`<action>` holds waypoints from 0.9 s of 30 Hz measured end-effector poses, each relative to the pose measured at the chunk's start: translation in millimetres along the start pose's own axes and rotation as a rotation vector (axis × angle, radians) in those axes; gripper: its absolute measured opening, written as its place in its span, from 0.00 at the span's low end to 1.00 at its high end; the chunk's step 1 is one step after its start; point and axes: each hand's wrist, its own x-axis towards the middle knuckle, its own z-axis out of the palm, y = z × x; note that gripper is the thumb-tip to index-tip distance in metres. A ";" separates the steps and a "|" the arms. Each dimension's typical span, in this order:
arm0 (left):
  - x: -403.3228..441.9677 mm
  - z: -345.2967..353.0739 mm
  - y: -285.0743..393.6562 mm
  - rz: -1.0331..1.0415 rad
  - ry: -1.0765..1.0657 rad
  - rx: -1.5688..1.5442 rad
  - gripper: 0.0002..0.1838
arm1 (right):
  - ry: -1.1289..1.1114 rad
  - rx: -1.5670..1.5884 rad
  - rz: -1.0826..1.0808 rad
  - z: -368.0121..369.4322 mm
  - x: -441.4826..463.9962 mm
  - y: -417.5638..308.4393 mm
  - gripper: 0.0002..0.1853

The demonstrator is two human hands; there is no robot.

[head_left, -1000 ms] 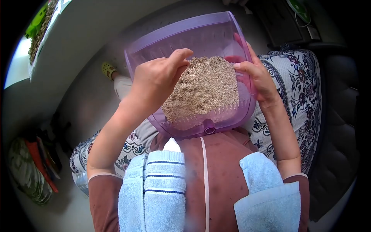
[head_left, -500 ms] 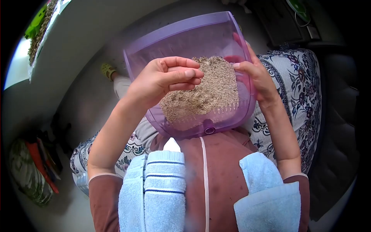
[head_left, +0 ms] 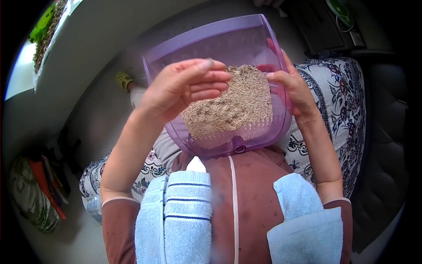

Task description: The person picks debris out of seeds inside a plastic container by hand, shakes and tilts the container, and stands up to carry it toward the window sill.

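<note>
A translucent purple plastic tub (head_left: 206, 31) is tilted on my lap, its open side facing up. Tan grainy material (head_left: 250, 94), with some darker clumps, lies in its lower part. My right hand (head_left: 292, 83) grips the tub's right wall, thumb inside and fingers around the outside. Over the left half of the tub hovers my left hand (head_left: 189, 86), palm partly turned up, fingers stretched out and nothing visible in it. It hides part of the grains and the tub's left wall.
A patterned cloth (head_left: 336, 105) covers the seat under me. Light blue towels (head_left: 187, 215) lie across my shoulders. At upper left, a ledge holds a green object (head_left: 42, 26) beside more grains. A dark padded seat (head_left: 384, 145) stands at right, bags (head_left: 33, 193) at lower left.
My left hand has opened: the thumb, earlier pressed against the fingers, has lifted up and away over the index finger. My right hand and the tub have barely shifted.
</note>
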 end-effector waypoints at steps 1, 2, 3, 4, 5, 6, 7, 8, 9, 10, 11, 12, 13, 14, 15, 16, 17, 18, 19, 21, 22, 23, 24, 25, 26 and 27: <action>0.3 -11.0 5.7 0.081 -0.061 -0.022 0.21 | 0.003 -0.013 -0.006 -1.1 -0.2 0.5 0.39; -1.5 -18.1 16.4 0.173 0.042 -0.017 0.19 | 0.006 -0.025 -0.011 -2.4 0.4 1.5 0.39; -1.9 -43.1 31.5 0.341 -0.043 0.023 0.15 | 0.008 -0.037 -0.015 -3.3 0.8 2.2 0.39; -2.0 -61.0 46.0 0.468 0.059 -0.028 0.15 | 0.009 -0.006 -0.003 -3.6 0.3 2.0 0.39; 0.4 -70.8 64.9 0.572 0.369 0.369 0.16 | 0.008 0.025 0.009 -3.4 -0.2 1.2 0.38; 6.6 -76.4 74.1 0.787 0.599 0.919 0.16 | 0.006 0.058 0.019 -2.7 -0.4 0.2 0.38; 8.6 -79.1 73.2 0.846 0.588 1.045 0.16 | 0.003 0.059 0.009 -1.0 -0.2 -0.6 0.38; 13.9 -79.3 69.9 0.905 0.575 1.172 0.16 | 0.000 0.059 -0.002 1.0 0.5 -1.6 0.38; 21.0 -68.4 64.9 0.961 0.557 1.297 0.17 | 0.000 0.060 -0.012 1.4 0.7 -1.9 0.38; 28.9 -55.6 56.5 1.013 0.536 1.419 0.17 | 0.004 0.020 -0.013 -0.2 0.6 -0.7 0.38; 34.3 -39.8 42.8 1.032 0.390 1.468 0.16 | 0.005 -0.020 -0.012 -1.7 1.3 1.0 0.39; 39.7 -23.9 29.2 1.044 0.237 1.504 0.15 | 0.003 -0.060 -0.015 -2.3 2.4 1.5 0.39; 35.2 1.9 15.1 0.681 0.143 1.397 0.10 | 0.004 -0.022 -0.002 -0.7 1.8 -0.6 0.39; 47.1 5.9 1.2 0.727 0.081 1.578 0.08 | 0.006 0.016 0.010 2.3 0.3 -4.1 0.39; 53.6 10.6 -10.0 0.761 0.069 1.651 0.06 | 0.009 0.053 0.023 3.8 -1.0 -5.8 0.39; 59.3 12.9 -17.5 0.728 0.071 1.684 0.07 | 0.007 0.029 0.013 3.3 -1.3 -5.2 0.39; 64.0 13.8 -21.8 0.736 0.077 1.670 0.07 | 0.005 0.006 0.003 2.5 -1.4 -4.2 0.39; 67.5 14.7 -24.1 0.743 0.083 1.658 0.07 | 0.002 -0.016 -0.007 1.6 -1.3 -3.4 0.39; 69.3 16.1 -24.7 0.734 0.079 1.664 0.07 | -0.004 0.002 -0.007 0.5 -0.7 -2.5 0.38; 72.0 18.2 -25.4 0.713 0.073 1.674 0.08 | -0.019 0.040 -0.008 -1.6 0.7 -0.6 0.38; 72.6 19.2 -25.5 0.703 0.068 1.707 0.08 | -0.022 0.050 -0.009 -1.4 0.7 -0.9 0.38; 73.0 20.1 -25.7 0.693 0.062 1.738 0.08 | -0.024 0.060 -0.011 -0.6 0.6 -1.3 0.38; 73.8 21.0 -26.5 0.682 0.055 1.769 0.08 | -0.026 0.071 -0.011 -0.7 0.4 -1.4 0.38; 74.9 21.9 -28.0 0.663 0.055 1.811 0.08 | -0.022 0.069 -0.005 -1.4 0.0 -1.4 0.38; 76.3 22.6 -29.2 0.644 0.056 1.852 0.08 | -0.019 0.066 0.001 -2.0 -0.3 -1.7 0.38; 77.6 22.9 -29.9 0.628 0.056 1.894 0.08 | -0.015 0.063 0.004 -2.6 -0.4 -2.0 0.38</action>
